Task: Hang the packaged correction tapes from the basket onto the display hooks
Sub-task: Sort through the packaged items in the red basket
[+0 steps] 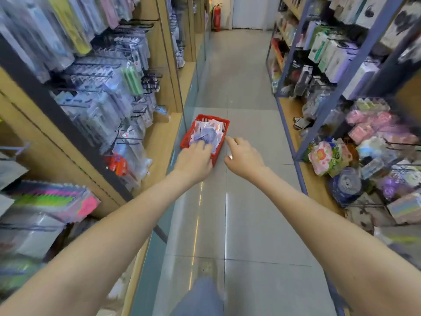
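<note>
Lilac-and-white packaged correction tapes (pixel 206 134) fill the red basket (pixel 224 130) at twelve o'clock, our left hand (pixel 193 159) down among them, grasp impossible to tell, our right hand (pixel 243 156) slack and empty at its three o'clock; picking, we judge, then a lift to the display hooks (pixel 150 81) at ten.

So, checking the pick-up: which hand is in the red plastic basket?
The left hand, touching the purple packets inside the red plastic basket; the right hand is outside its rim.
</note>
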Demonstrator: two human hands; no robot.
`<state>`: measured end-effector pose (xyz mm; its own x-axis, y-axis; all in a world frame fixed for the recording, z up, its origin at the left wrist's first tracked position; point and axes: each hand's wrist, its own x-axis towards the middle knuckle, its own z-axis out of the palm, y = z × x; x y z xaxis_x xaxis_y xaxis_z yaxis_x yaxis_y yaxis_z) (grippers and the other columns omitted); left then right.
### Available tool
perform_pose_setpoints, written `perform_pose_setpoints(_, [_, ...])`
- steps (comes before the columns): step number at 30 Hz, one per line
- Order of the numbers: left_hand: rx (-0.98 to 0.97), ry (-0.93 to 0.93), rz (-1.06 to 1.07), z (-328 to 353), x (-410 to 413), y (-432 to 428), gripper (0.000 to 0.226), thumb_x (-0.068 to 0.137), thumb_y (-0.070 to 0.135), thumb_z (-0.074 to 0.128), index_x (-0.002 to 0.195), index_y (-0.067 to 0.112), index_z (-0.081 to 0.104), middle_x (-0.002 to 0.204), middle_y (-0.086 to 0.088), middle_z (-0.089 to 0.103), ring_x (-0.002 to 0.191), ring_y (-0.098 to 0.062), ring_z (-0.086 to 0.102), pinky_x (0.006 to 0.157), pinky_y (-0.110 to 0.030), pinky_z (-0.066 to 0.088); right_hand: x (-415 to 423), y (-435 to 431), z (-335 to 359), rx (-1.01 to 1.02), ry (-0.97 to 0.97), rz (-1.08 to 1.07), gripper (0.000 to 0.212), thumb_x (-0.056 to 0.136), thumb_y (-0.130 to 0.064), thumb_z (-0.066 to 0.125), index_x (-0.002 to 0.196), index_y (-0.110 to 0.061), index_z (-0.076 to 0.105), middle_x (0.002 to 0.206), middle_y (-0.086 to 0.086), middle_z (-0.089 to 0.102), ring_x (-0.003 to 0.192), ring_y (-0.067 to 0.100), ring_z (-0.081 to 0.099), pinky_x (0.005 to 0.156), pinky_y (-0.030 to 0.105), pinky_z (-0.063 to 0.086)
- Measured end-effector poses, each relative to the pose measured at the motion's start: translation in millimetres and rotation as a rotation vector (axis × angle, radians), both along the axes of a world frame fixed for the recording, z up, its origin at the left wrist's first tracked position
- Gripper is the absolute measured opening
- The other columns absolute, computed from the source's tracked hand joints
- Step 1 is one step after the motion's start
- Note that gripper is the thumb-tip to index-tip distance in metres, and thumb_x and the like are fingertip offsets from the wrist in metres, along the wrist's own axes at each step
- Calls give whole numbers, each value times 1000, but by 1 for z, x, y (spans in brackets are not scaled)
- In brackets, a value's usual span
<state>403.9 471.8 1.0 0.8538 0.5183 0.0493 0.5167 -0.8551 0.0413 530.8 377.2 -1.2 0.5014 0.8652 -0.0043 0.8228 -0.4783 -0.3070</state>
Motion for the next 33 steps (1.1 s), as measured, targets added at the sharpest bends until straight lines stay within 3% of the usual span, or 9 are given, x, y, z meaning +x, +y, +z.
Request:
perform_pose_setpoints(4, [71, 60, -74, 12, 82, 78, 47, 93, 21, 44, 137, 7, 40, 123, -14, 52, 110, -33, 53, 76, -41, 45, 85, 72, 9, -18, 27, -22, 59, 93, -24, 49, 148, -17, 27, 141, 10, 40, 128, 31, 39, 97, 40, 42])
perform_pose_setpoints(10, [59, 92, -60, 9, 213, 164, 43, 96, 23, 42, 137, 9, 39, 133, -11, 47, 114, -31, 51, 83, -38, 41, 219, 160, 1, -26, 50, -16, 61, 93, -23, 49, 149, -17, 26, 145, 8, 38, 130, 30, 38, 98, 40, 39])
perform_pose_setpoints(18, [-13, 102, 88, -30, 402, 276, 34, 95, 28, 42, 124, 12, 46, 120, -10, 52, 108, -31, 54, 76, -39, 43, 417, 290, -20, -89, 42, 164, 63, 92, -21, 52, 149, -17, 26, 141, 10, 41, 128, 31, 40, 96, 41, 40])
perform_pose_setpoints(21, [-32, 101, 142, -36, 464, 313, 37, 96, 28, 41, 129, 12, 43, 122, -10, 51, 109, -31, 54, 77, -40, 46, 481, 336, -19, -140, 9, 245, 59, 93, -23, 51, 148, -18, 27, 140, 10, 42, 128, 31, 39, 97, 42, 42])
perform_pose_setpoints(27, [-71, 104, 297, -51, 513, 393, 38, 96, 28, 43, 130, 12, 41, 126, -10, 49, 111, -29, 52, 78, -38, 43, 553, 452, -31, -209, -37, 451, 64, 92, -19, 52, 149, -17, 24, 143, 10, 39, 130, 31, 38, 97, 41, 43])
perform_pose_setpoints(33, [-197, 137, 573, -98, 521, 486, 37, 99, 29, 39, 133, 14, 39, 125, -8, 49, 112, -26, 52, 83, -38, 45, 565, 576, -74, -263, -62, 677, 68, 91, -15, 52, 151, -16, 20, 145, 8, 36, 128, 30, 40, 92, 39, 42])
